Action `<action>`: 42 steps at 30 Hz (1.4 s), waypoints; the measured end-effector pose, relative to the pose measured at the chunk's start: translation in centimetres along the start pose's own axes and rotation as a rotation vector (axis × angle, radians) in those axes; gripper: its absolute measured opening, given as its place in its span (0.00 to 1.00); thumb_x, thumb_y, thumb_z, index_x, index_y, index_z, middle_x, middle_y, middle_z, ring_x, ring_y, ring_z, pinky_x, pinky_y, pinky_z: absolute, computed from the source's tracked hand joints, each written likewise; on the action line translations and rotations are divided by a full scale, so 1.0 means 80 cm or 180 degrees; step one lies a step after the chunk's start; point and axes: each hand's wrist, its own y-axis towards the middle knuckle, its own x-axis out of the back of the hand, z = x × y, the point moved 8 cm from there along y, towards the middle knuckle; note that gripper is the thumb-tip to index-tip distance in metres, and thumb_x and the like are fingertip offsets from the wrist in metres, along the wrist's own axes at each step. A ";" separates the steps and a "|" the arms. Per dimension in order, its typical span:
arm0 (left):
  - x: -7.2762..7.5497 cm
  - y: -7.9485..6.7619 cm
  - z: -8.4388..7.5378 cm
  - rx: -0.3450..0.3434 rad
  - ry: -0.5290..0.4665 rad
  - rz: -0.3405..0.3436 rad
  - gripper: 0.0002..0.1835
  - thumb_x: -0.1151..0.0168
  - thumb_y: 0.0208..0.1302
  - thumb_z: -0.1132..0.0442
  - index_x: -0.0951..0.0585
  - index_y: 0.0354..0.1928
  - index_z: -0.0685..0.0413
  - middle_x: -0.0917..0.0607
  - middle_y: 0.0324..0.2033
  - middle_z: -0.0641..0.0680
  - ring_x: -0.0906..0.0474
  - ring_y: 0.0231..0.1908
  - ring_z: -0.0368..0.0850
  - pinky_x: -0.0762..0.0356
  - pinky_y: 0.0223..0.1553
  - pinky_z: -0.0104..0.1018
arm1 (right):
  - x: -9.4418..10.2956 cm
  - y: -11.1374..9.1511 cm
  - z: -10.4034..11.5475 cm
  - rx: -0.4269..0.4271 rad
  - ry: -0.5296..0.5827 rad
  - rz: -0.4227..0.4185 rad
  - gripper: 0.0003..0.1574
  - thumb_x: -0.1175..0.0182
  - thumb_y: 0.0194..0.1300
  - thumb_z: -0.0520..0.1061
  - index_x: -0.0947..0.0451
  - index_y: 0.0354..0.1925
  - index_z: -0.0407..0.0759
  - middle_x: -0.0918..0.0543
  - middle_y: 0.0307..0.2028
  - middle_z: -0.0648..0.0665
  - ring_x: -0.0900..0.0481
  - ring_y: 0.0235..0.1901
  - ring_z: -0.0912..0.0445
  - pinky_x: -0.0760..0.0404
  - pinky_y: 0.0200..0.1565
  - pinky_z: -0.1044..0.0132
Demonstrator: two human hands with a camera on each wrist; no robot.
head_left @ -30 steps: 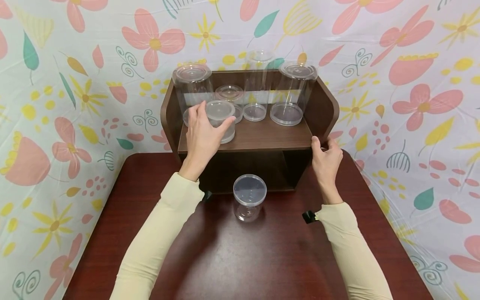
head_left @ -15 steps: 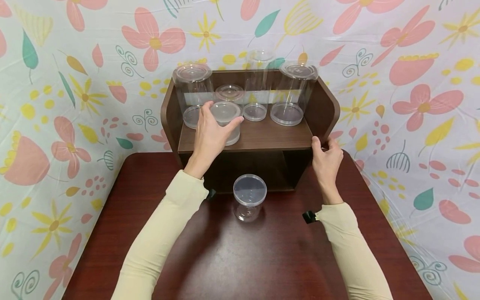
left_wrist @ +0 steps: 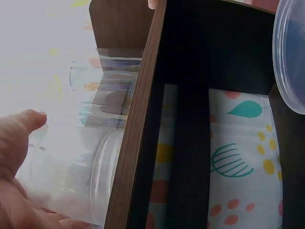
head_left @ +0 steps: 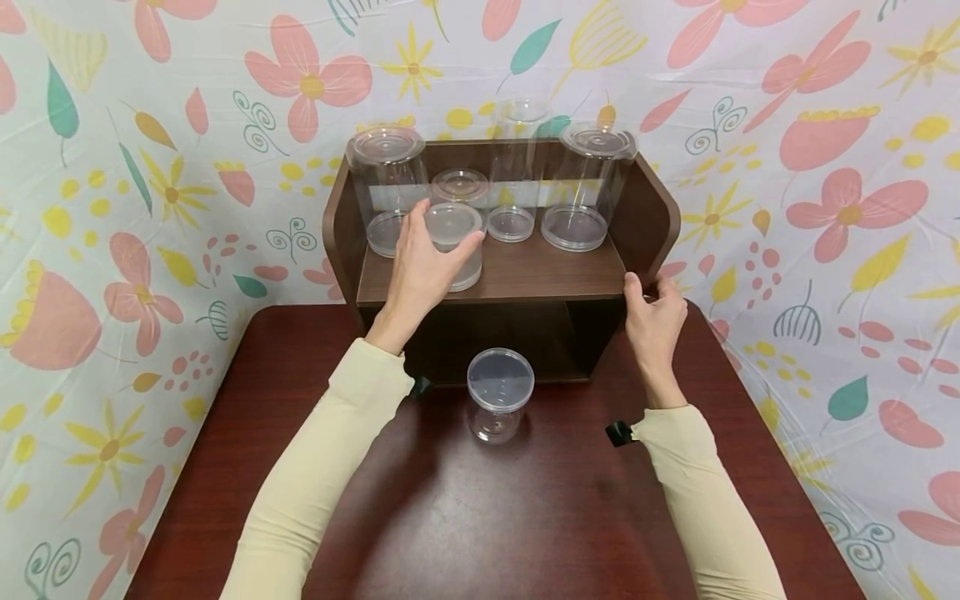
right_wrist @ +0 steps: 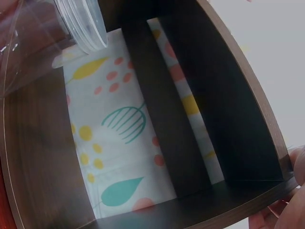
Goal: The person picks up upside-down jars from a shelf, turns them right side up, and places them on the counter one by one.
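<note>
My left hand (head_left: 422, 271) holds a short clear plastic jar (head_left: 468, 272) with a frosty lid, thumb on one side and fingers on the other. The jar stands upright at the front left of the upper board of a brown wooden shelf (head_left: 555, 279). In the left wrist view the jar's ringed end (left_wrist: 106, 171) is right at the board's edge. My right hand (head_left: 656, 325) grips the shelf's right side at the height of that board, thumb in front; some of its fingers are hidden behind the panel.
Behind the held jar stand a small jar (head_left: 460, 183), a wide tall jar (head_left: 388, 187), a slim tall jar (head_left: 512, 171) and another wide one (head_left: 588, 187). A lidded clear jar (head_left: 500, 382) stands on the dark red table (head_left: 480, 517) before the shelf's lower compartment (head_left: 510, 337).
My left hand has slid the short jar a little to the right along the board, then nearly stopped. The right hand keeps its grip in the same place.
</note>
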 end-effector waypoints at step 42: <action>0.027 -0.104 0.025 0.0537 -0.3192 0.0577 0.39 0.46 0.73 0.58 0.46 0.77 0.71 0.37 0.73 0.67 0.33 0.71 0.58 0.31 0.69 0.44 | 0.001 0.006 0.004 -0.0427 0.0030 0.0561 0.20 0.32 0.68 0.51 0.17 0.40 0.33 0.23 0.26 0.56 0.28 0.28 0.62 0.32 0.33 0.70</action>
